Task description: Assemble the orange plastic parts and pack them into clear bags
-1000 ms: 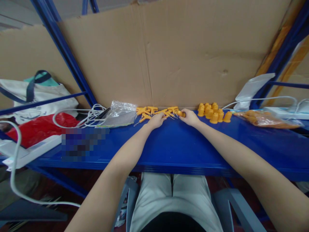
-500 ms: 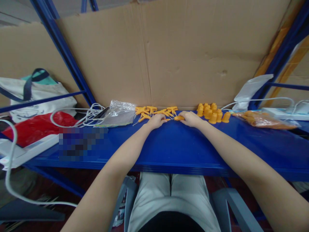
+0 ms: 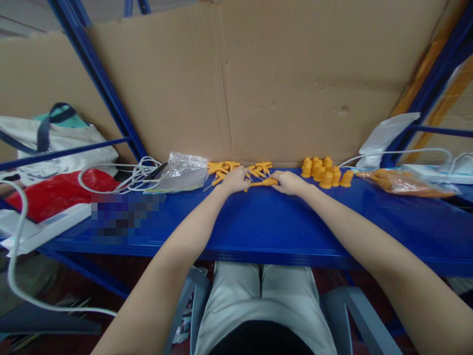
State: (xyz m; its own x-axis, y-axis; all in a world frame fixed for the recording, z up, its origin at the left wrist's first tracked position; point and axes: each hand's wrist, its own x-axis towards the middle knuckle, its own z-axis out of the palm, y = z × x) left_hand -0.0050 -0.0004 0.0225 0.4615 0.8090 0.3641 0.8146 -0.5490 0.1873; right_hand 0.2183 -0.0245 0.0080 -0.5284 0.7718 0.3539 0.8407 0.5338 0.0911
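My right hand (image 3: 290, 183) pinches the right end of a long orange-yellow plastic piece (image 3: 264, 183) lying low over the blue tabletop. My left hand (image 3: 235, 180) has bent fingers at the piece's left end, which its thumb and fingers partly hide. Just behind both hands lie several branched orange-yellow pieces (image 3: 263, 167), with thin wavy metallic strands (image 3: 209, 185) among them. The left hand covers part of this pile. To the right of my right hand stand several orange-yellow thimble-shaped caps (image 3: 326, 179).
A clear plastic bag (image 3: 181, 173) and white cables (image 3: 142, 177) lie left of the pile. Farther left are a red bag (image 3: 48, 195) and a power strip (image 3: 55, 229). A bag of orange parts (image 3: 406, 183) lies right. Cardboard (image 3: 277, 88) backs the blue table (image 3: 273, 227).
My left hand has shifted a little left and back toward the pile. More of the long piece now shows between the hands. My right hand stays nearly in place.
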